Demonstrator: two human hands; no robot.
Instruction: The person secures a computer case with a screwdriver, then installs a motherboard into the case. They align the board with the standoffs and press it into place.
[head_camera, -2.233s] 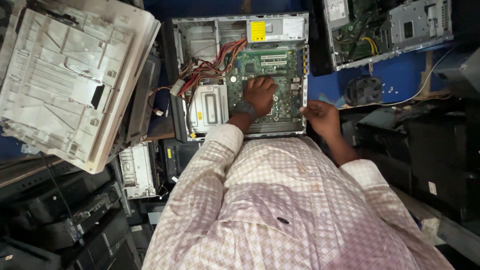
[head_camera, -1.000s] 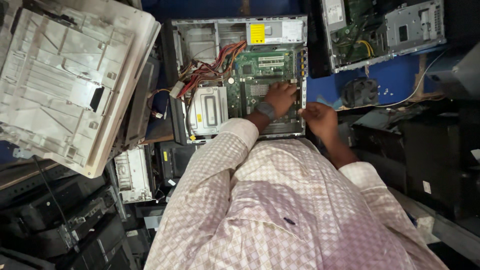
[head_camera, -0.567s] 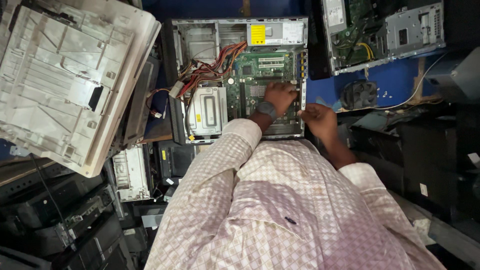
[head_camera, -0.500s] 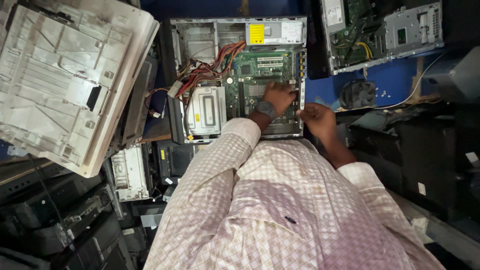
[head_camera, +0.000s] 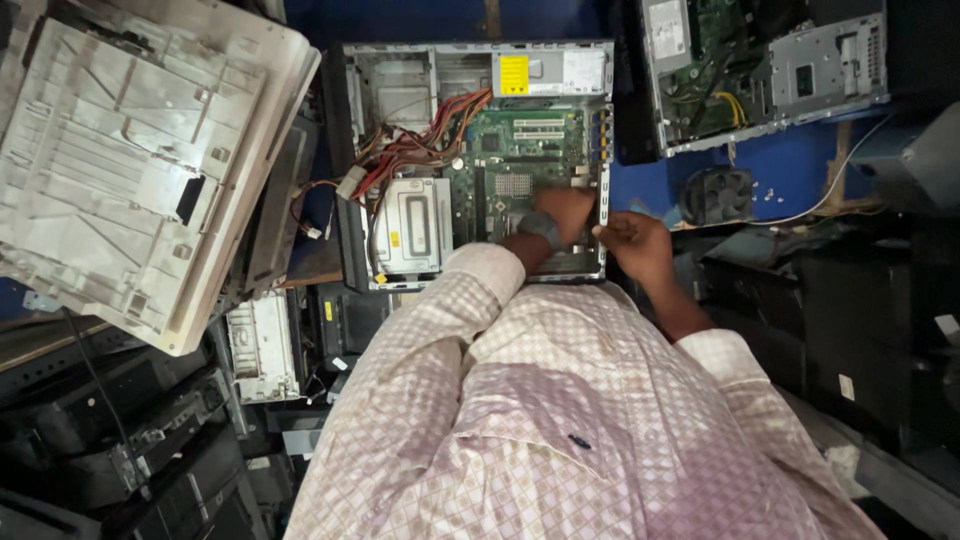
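Blue flooring crowded with scrap electronics surrounds an open computer case lying flat, a pale printer shell beside it. Inside, on the green motherboard, the left hand rests with fingers curled over something hidden; the right hand is loosely clenched at the case's edge. Forcing a part could likely crack the board or nick skin on sheet metal.

— What is that open computer case looking like to you?

— Grey metal, looking dull. The green board inside is looking shiny.

— And the big cover?

— White plastic, looking dusty. The checked shirt is looking like soft cloth.
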